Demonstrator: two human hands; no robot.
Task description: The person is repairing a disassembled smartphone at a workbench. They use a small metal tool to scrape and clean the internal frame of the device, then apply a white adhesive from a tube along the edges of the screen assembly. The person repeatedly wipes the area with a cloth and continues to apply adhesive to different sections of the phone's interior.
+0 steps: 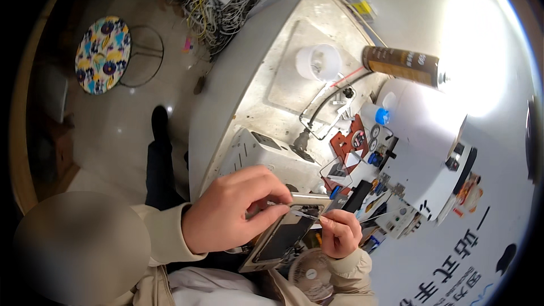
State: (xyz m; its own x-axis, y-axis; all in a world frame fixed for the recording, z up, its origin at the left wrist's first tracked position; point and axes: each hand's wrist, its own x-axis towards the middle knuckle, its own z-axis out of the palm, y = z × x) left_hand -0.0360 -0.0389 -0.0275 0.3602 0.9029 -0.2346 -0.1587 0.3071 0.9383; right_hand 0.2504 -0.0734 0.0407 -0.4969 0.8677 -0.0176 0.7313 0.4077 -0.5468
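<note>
A flat, opened electronic device (277,239) with a dark panel sits between the two hands, its upper end just beside their fingertips. The left hand (241,209), at its upper left, has thumb and forefinger brought close together; I cannot tell whether they grip anything. The right hand (341,233), at its right side, pinches a slim pale piece (305,214) that reaches over the device. Below and left of the right hand is a round fan (310,275). Just ahead of the left hand, a white box (255,153) stands on the table (326,8); farther ahead are a white tub (306,67) and a brown spray can (402,65). Far to the left hand's upper left is a stool (103,55) with a colourful patterned top
</note>
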